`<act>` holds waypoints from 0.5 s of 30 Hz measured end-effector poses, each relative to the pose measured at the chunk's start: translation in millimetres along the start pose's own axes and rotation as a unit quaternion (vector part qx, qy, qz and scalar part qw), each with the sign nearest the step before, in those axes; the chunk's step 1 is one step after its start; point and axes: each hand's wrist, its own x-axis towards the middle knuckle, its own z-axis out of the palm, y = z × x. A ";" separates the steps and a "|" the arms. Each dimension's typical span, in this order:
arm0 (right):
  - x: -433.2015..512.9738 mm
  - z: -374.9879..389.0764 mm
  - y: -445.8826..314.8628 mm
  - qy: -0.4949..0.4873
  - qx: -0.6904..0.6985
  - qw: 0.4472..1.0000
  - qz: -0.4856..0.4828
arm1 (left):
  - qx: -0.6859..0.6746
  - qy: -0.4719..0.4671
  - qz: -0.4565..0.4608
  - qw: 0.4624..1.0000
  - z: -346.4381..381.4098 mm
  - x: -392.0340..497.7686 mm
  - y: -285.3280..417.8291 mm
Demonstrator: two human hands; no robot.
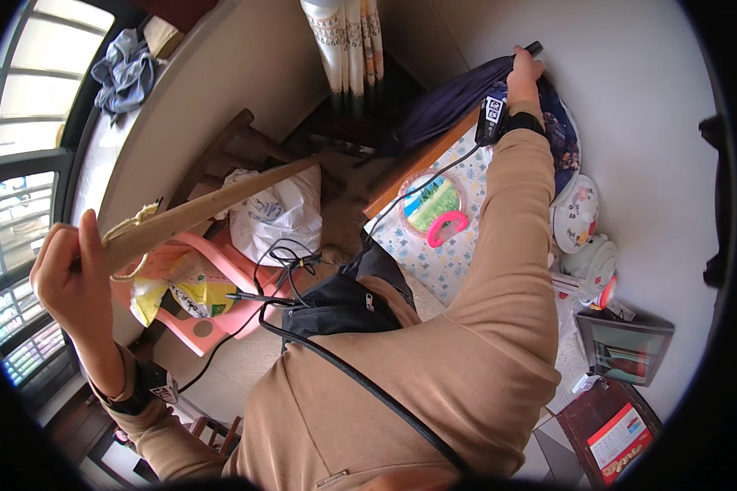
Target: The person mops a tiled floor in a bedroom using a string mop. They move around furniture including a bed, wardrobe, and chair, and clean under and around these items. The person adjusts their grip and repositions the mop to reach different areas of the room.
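Observation:
My left hand (74,270) is closed around the near end of a long wooden stick (221,205), its thumb pointing up along the wood. A loop of pale cord (132,224) is tied at that end. The stick slants away, and its far end lies near the dark floor area. At the upper right, my right hand (524,77) grips a dark blue cloth item, apparently a folded umbrella (460,98), near its black handle end (533,48). The fabric hangs along the wooden edge of a table (399,255) with a flowered cover.
A round picture-faced object (433,202) with a pink handle (447,229) lies on the table. A white teapot (589,261) and a framed picture (626,350) stand by the wall. A pink plastic chair (209,334) holds a yellow bag (190,291); a white plastic bag (282,215) sits behind. Cables cross my front.

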 end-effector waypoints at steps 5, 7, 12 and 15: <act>24.7 23.3 24.1 0.010 -0.006 1.000 -0.006 | 0.039 -0.007 -0.015 0.999 3.9 15.8 -8.5; 30.4 32.1 32.2 0.050 0.011 0.999 0.010 | 0.049 -0.009 -0.050 0.997 3.4 15.6 -11.5; 18.3 36.6 59.8 -0.022 0.069 0.997 -0.038 | 0.061 -0.012 -0.064 0.996 1.9 14.7 -9.6; -15.4 37.1 69.6 -0.120 0.095 0.980 -0.128 | 0.042 -0.011 -0.054 0.998 2.8 17.0 -7.2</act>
